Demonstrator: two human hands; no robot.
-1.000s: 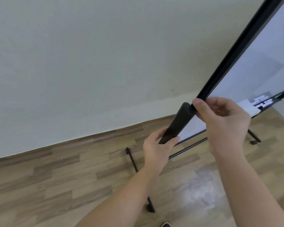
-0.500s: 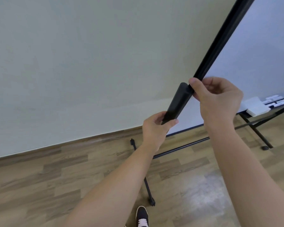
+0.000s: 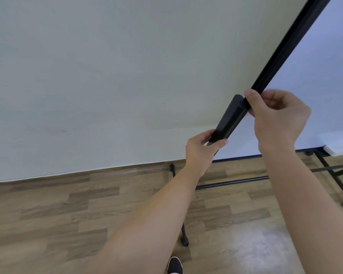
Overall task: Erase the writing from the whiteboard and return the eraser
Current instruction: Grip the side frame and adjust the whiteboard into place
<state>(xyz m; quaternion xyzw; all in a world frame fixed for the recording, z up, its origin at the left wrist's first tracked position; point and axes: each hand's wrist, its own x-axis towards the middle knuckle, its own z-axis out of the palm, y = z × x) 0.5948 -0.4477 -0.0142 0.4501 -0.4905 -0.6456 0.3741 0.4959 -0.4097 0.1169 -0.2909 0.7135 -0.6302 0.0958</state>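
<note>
Hands on the whiteboard's edge, no writing showing.
We grip a black sleeve on the whiteboard frame, left hand and right hand both closed; the white eraser seems untouched on the tray.

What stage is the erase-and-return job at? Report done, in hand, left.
Done: the visible strip of the black-framed whiteboard shows no writing; the rest is out of view.
In hand: the left hand and right hand both grip a long black sleeve on the frame's edge.
Left: unclear; a white block, possibly the eraser, already rests on the tray.
</note>
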